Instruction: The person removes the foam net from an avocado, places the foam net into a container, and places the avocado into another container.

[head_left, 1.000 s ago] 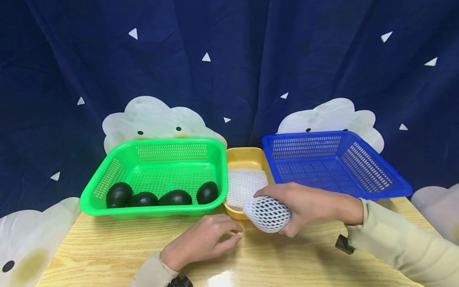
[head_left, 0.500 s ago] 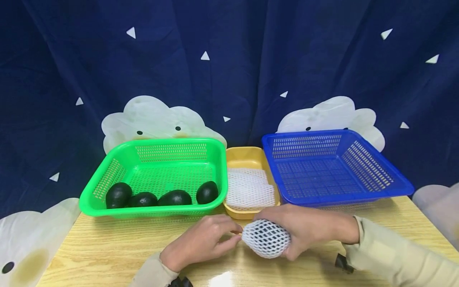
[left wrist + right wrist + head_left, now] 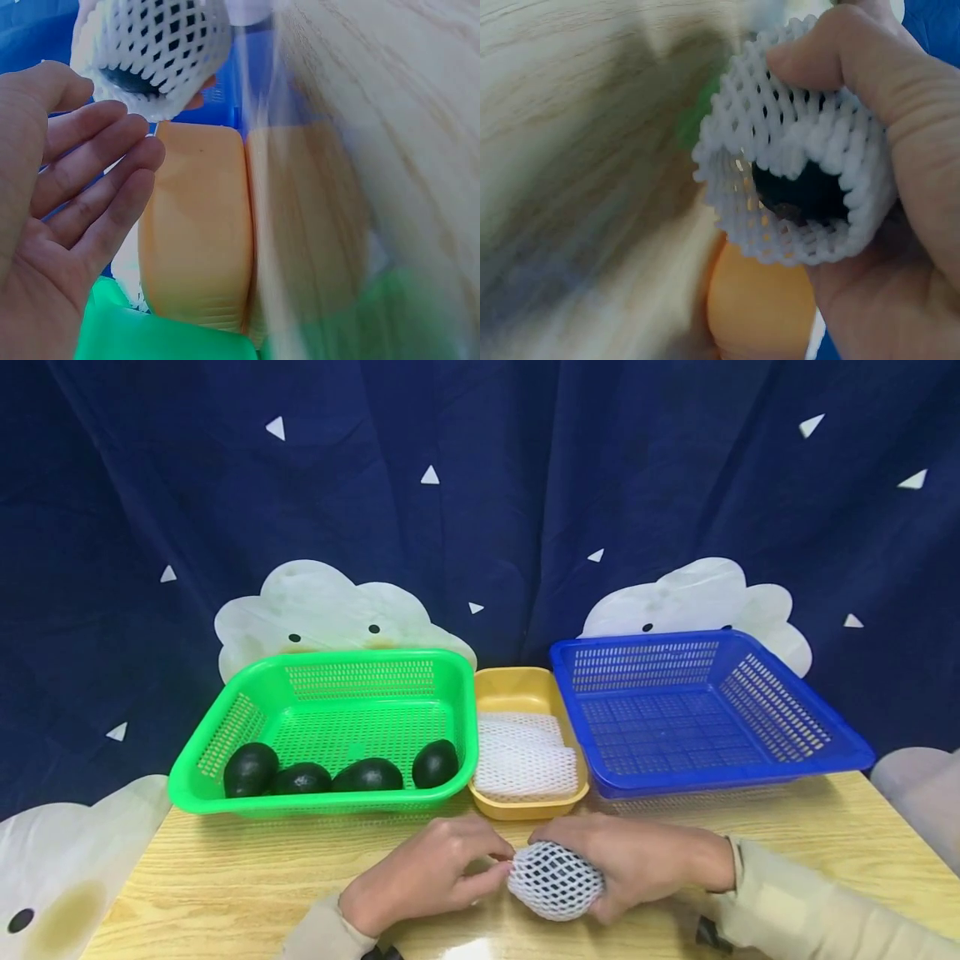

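My right hand [image 3: 637, 864] grips a white foam net sleeve [image 3: 555, 881] with a dark avocado [image 3: 810, 191] inside, low over the table in front of the yellow tray. The right wrist view shows the sleeve's open end, the avocado's end set back within it and my thumb pressed along the mesh. My left hand [image 3: 427, 877] is just left of the sleeve, its fingertips right at the sleeve's left end. In the left wrist view the left fingers [image 3: 97, 154] are loosely bent, below the netted avocado.
A green basket [image 3: 322, 802] on the left holds several dark avocados [image 3: 367, 774]. Flat white foam nets [image 3: 525, 764] lie in the yellow tray [image 3: 517, 681] in the middle. A blue basket [image 3: 675, 772] stands at right. A patterned navy curtain [image 3: 480, 485] hangs behind the table [image 3: 225, 877].
My right hand has brought the netted avocado down and toward me, away from the yellow tray, until its end meets the left fingertips. The left hand has barely moved.
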Motion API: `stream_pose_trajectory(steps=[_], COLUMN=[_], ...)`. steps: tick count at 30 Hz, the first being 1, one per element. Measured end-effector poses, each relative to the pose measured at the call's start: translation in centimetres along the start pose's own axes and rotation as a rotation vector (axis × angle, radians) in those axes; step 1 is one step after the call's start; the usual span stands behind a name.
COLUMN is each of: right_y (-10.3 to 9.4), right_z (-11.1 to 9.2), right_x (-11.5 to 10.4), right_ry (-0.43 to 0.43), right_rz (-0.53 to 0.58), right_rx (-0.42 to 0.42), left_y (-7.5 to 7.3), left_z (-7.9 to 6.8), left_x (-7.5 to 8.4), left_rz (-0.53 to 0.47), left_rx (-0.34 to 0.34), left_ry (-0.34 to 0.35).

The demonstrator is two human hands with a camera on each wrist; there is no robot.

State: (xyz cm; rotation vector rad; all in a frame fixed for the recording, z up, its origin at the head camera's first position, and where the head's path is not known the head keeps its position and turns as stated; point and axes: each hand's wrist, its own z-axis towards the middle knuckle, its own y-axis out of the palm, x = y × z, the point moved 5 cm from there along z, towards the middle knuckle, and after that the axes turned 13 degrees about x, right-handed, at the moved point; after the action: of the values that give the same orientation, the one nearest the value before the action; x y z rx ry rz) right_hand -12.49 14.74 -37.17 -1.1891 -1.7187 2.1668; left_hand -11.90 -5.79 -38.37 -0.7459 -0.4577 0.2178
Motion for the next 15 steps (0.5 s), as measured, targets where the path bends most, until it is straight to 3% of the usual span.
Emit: stream_pose_trajectory(steps=[8, 15], right_y=[1.1, 1.8], right_z=[-0.1, -0.1], right_x=[0.7, 1.2], right_ry=[0.059, 0.045], right_rz=[0.008, 0.007], right_rx=[-0.001, 0.016], left_y=[0.2, 0.3], left_z=[0.0, 0.1], left_x=[0.1, 0.2], left_rz=[-0.013, -0.04], left_rx=[-0.011, -0.023], left_ry=[-0.008, 0.02])
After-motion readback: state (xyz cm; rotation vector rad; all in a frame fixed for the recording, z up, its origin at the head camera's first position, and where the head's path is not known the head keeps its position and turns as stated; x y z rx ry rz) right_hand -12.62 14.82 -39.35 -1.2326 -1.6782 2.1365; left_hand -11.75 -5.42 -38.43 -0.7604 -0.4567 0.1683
